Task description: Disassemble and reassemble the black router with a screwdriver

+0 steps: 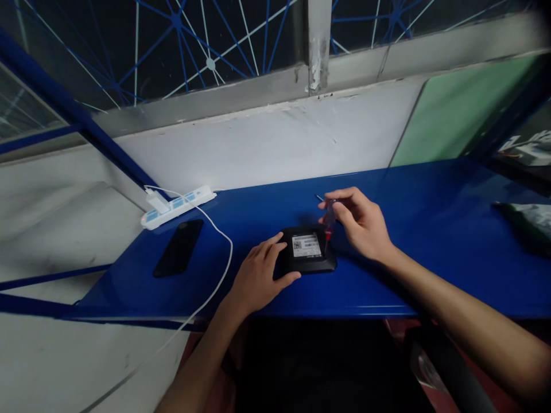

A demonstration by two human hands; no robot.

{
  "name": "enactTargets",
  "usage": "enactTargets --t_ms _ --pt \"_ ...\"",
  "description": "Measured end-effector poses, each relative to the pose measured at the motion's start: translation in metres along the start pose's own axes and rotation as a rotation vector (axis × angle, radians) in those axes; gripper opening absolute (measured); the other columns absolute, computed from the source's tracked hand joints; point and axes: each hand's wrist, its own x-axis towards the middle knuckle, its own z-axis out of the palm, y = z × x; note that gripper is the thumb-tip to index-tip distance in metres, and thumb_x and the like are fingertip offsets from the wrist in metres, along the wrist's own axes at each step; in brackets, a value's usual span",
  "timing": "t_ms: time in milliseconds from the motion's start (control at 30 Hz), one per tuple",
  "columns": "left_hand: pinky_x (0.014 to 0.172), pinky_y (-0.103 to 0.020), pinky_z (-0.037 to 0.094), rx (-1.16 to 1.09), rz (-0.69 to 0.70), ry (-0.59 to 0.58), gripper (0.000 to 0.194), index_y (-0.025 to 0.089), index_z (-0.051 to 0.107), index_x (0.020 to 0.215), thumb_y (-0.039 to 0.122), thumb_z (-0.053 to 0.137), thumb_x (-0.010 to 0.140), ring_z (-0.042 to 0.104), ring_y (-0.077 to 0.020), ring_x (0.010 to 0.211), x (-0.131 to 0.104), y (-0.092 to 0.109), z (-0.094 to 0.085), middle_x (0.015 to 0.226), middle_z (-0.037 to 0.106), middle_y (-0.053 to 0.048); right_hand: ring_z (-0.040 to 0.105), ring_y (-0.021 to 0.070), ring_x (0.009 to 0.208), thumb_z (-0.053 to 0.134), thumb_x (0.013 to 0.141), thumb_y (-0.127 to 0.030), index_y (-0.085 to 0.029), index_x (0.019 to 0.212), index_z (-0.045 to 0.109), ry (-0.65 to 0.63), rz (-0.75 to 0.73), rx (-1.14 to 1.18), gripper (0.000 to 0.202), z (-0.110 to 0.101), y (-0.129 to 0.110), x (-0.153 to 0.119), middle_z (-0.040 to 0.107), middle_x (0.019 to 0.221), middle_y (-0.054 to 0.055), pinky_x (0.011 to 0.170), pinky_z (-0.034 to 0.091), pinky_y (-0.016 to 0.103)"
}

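Observation:
A flat black device (306,265) with a white printed label (306,246) lies on the blue table. My left hand (260,272) holds its left side, fingers at the upper left edge and thumb along the near edge. In my right hand (359,221) is a screwdriver (330,218) with a see-through purplish handle and a red collar. It stands nearly upright, pinched between thumb and fingers, its tip pointing down at the device's right side. Whether the tip sits in a screw is too small to tell. A thin metal shaft (318,197) shows beyond my right fingertips.
A black phone (178,248) lies at the left of the blue table (430,229). Behind it is a white power strip (181,207) with a plugged-in charger (157,201); its white cable (231,252) runs over the front edge. A dark green packet (527,226) lies at far right.

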Motion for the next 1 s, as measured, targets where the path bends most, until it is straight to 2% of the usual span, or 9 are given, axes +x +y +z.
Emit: enactTargets --t_ms 133,233,300,467,533,633,700,867,1000 --pt "0.111 -0.053 0.044 0.002 0.015 0.012 0.056 0.022 0.045 0.134 0.056 0.061 0.092 0.049 -0.0316 0.136 0.0000 -0.0003 0.0000 0.153 0.044 -0.011 0.062 0.0128 0.062 0.062 0.093 -0.036 -0.024 0.115 0.059 0.065 -0.054 -0.136 0.026 0.0008 0.0001 0.0003 0.065 0.082 -0.001 0.059 0.053 0.030" --pt "0.110 -0.053 0.045 -0.003 0.019 0.015 0.057 0.022 0.045 0.134 0.056 0.060 0.092 0.050 -0.0323 0.135 0.0004 0.0000 -0.0002 0.152 0.045 -0.012 0.060 0.0129 0.064 0.065 0.091 -0.038 -0.026 0.111 0.062 0.084 -0.099 -0.239 0.024 0.0017 -0.0001 -0.0001 0.063 0.089 0.001 0.059 0.052 0.031" --pt "0.110 -0.054 0.045 -0.005 0.015 0.014 0.057 0.022 0.046 0.134 0.056 0.060 0.092 0.050 -0.0324 0.135 0.0007 0.0004 -0.0005 0.152 0.046 -0.012 0.064 0.0132 0.069 0.061 0.094 -0.037 -0.026 0.110 0.064 0.055 -0.111 -0.217 0.020 0.0022 -0.0001 -0.0005 0.063 0.100 0.003 0.064 0.055 0.033" --pt "0.110 -0.053 0.044 -0.007 0.012 0.015 0.056 0.023 0.046 0.134 0.055 0.062 0.092 0.049 -0.0318 0.136 0.0006 0.0014 -0.0010 0.152 0.046 -0.011 0.070 0.0136 0.072 0.042 0.103 -0.033 -0.028 0.130 0.058 -0.026 -0.053 -0.132 0.032 0.0026 0.0015 -0.0013 0.067 0.111 0.005 0.071 0.058 0.036" --pt "0.111 -0.052 0.044 -0.009 0.013 0.016 0.055 0.023 0.046 0.134 0.055 0.062 0.092 0.049 -0.0313 0.136 0.0005 0.0013 -0.0006 0.152 0.046 -0.011 0.070 0.0146 0.072 0.046 0.101 -0.034 -0.027 0.130 0.058 -0.008 -0.039 -0.142 0.032 0.0028 0.0025 -0.0008 0.067 0.106 0.005 0.069 0.058 0.036" --pt "0.111 -0.053 0.043 -0.012 0.017 0.016 0.056 0.023 0.045 0.134 0.056 0.061 0.092 0.049 -0.0313 0.136 0.0004 0.0006 0.0002 0.153 0.045 -0.011 0.066 0.0149 0.070 0.058 0.095 -0.036 -0.026 0.121 0.063 0.034 -0.062 -0.212 0.028 0.0029 0.0028 -0.0001 0.063 0.098 0.004 0.064 0.057 0.035" --pt "0.111 -0.053 0.043 -0.010 0.018 0.017 0.056 0.023 0.045 0.134 0.057 0.060 0.092 0.049 -0.0313 0.136 0.0003 0.0001 0.0005 0.153 0.044 -0.011 0.066 0.0146 0.070 0.059 0.095 -0.037 -0.026 0.117 0.065 0.039 -0.080 -0.234 0.025 0.0025 0.0021 0.0000 0.062 0.097 0.004 0.064 0.056 0.034" --pt "0.110 -0.053 0.044 -0.002 0.016 0.004 0.057 0.022 0.044 0.135 0.057 0.060 0.092 0.049 -0.0320 0.136 0.0005 0.0004 -0.0007 0.153 0.044 -0.012 0.070 0.0142 0.074 0.040 0.103 -0.035 -0.027 0.131 0.060 -0.030 -0.049 -0.124 0.035 0.0017 0.0015 -0.0003 0.067 0.109 0.005 0.072 0.059 0.036" --pt "0.110 -0.053 0.044 0.002 0.016 0.007 0.056 0.023 0.044 0.135 0.056 0.060 0.092 0.049 -0.0315 0.136 0.0001 0.0009 -0.0009 0.153 0.044 -0.011 0.067 0.0161 0.074 0.054 0.098 -0.038 -0.027 0.132 0.058 0.004 -0.027 -0.187 0.036 0.0023 0.0019 0.0004 0.066 0.100 0.004 0.069 0.057 0.036"
